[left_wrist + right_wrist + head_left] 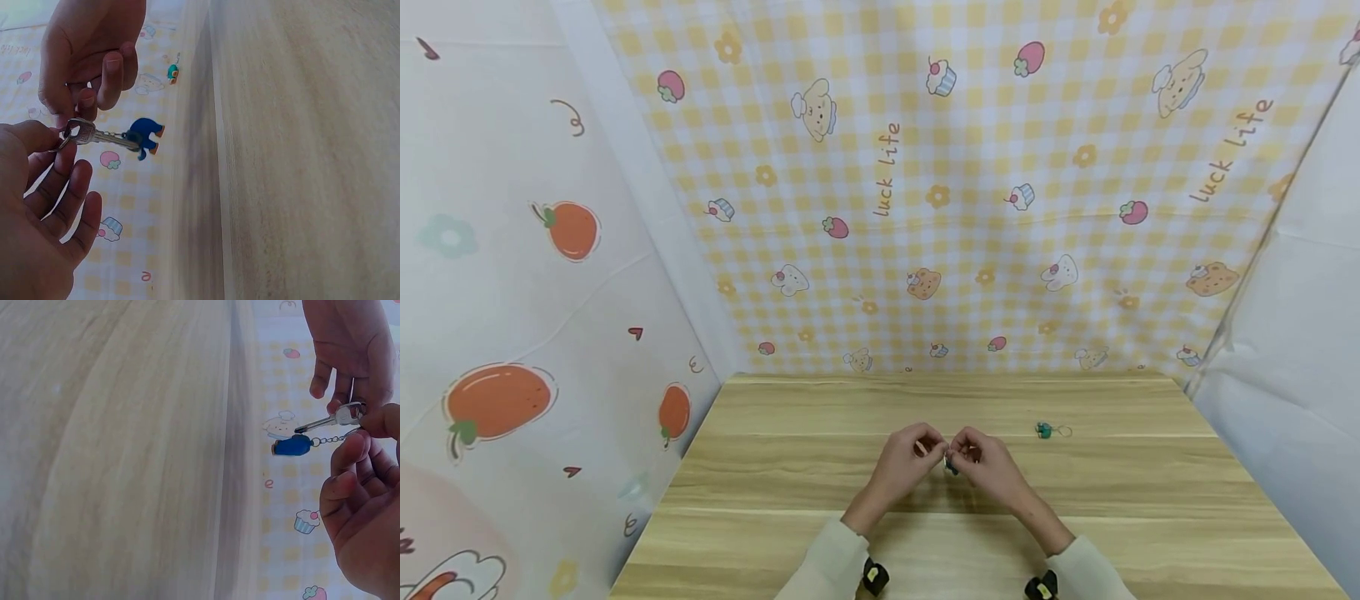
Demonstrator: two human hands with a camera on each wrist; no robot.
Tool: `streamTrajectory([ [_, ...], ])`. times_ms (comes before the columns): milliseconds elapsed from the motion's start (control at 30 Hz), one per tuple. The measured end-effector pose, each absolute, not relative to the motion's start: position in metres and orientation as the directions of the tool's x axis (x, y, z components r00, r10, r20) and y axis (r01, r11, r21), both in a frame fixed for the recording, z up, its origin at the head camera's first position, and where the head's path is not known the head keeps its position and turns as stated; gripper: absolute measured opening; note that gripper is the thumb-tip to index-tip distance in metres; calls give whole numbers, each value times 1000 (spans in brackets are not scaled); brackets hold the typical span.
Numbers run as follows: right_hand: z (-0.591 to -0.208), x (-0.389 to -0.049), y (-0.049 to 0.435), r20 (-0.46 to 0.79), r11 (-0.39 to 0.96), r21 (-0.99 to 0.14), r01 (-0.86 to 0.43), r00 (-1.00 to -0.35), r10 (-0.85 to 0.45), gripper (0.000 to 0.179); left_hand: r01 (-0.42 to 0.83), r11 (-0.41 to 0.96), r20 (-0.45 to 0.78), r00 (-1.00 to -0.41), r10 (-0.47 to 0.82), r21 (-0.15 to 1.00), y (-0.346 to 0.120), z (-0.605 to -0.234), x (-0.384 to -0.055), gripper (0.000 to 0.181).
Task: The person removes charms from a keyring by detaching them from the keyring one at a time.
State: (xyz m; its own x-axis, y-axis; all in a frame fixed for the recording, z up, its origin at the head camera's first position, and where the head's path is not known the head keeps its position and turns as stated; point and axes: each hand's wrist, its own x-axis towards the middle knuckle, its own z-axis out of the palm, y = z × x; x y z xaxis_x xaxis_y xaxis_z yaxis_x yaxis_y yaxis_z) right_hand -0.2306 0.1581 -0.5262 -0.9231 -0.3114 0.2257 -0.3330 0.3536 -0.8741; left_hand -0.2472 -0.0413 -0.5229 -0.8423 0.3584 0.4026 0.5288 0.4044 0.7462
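Note:
Over the table my left hand (904,460) and right hand (992,471) meet fingertip to fingertip. Between them is a metal key ring (64,142), which the thumb and forefinger of each hand pinch. A silver key (106,138) hangs from it, its bow beside the fingertips. Also hanging there, by a short chain (331,439), is a blue animal-shaped charm (292,446) with orange-brown ends. Fingertips partly cover the ring, so whether the key is fully threaded on it I cannot tell.
A green charm with a ring (1044,431) lies on the wooden table (820,400), right of the hands and farther back. Behind the table hangs a yellow checked cloth (940,250). White cloths (1292,358) stand at both sides.

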Motion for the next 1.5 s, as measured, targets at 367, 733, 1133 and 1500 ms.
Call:
streamTrajectory([
  [367, -527, -231, 159, 300, 345, -849, -400, -903, -309, 10, 547, 447, 438, -836, 330, 708, -40, -521, -249, 5],
  [733, -528, -230, 160, 301, 331, -853, -403, -899, -320, 7, 562, 439, 460, -827, 324, 701, -41, -520, -250, 5],
  [1133, -522, -230, 158, 219, 330, -891, -312, -931, -292, 12, 572, 431, 471, -820, 325, 698, -41, -518, -251, 4],
  [1500, -523, -232, 158, 264, 313, -877, -364, -910, -318, 6, 569, 413, 470, -821, 323, 711, -39, -520, -252, 4],
])
